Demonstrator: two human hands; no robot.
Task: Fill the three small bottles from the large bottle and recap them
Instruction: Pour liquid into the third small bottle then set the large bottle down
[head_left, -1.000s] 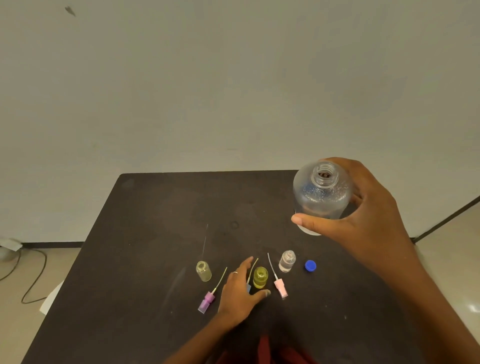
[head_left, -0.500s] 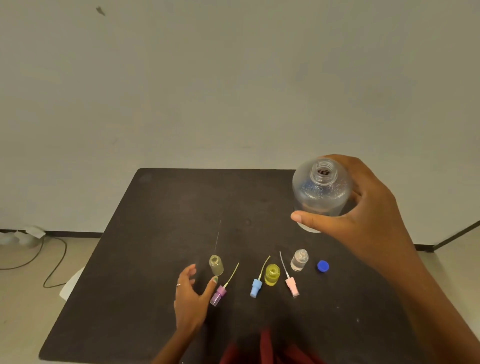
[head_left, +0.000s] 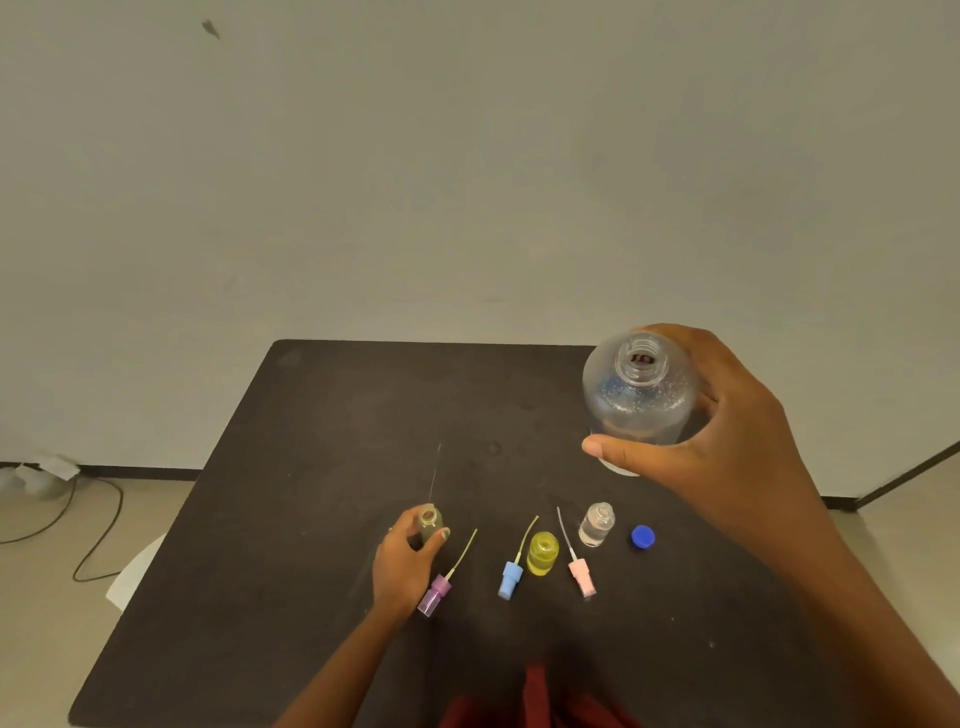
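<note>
At the near centre of the black table (head_left: 322, 467), the left hand (head_left: 405, 561) now curls thumb and fingers round the leftmost small bottle (head_left: 430, 522), a pale greenish vial standing upright; half a second earlier this hand hovered open just short of it, and before that it rested by the yellow bottle (head_left: 543, 552). Its purple spray cap (head_left: 435, 597) lies just beside the wrist. Rightward lie the blue spray cap (head_left: 510, 578), pink spray cap (head_left: 582, 581), clear small bottle (head_left: 597, 524) and round blue cap (head_left: 643, 537). Above, the right hand (head_left: 727, 441) grips the uncapped large bottle (head_left: 639, 400), held upright. Steadying presumably precedes the first pour.
</note>
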